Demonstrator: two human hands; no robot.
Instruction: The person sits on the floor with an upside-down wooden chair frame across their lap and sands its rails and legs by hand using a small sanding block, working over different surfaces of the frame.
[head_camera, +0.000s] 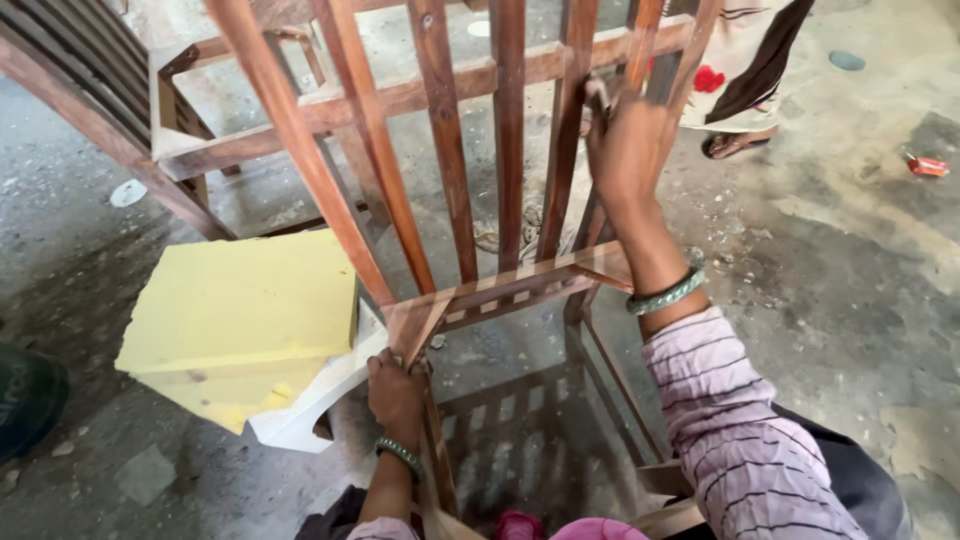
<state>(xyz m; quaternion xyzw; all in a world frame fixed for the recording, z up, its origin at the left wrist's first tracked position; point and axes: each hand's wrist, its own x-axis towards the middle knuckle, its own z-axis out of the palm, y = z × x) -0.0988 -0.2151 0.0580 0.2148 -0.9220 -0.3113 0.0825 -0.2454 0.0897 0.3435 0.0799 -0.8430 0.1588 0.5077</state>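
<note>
The wooden chair frame (480, 180) lies tipped on a dusty grey concrete floor (850, 260) (grit everywhere). The left hand (395, 385) wraps a leg near the corner; the right hand (625, 150) closes around a back slat. Yellow foam cushion (240, 320) beside.

**One red packet, one printed mark**

No screens, no signs. Far right on the grey concrete floor (840, 300), well apart from the wooden chair frame (508, 150): a small red packet (926, 166), oblong, flattened and crumpled, paler at one end. Low at the left edge: a dark green rounded thing (25, 400), cut off by the border, with faint pale printed lettering on its side as its only label. Kind unclear. Nothing else wrapped, boxed or labelled in view.
</note>
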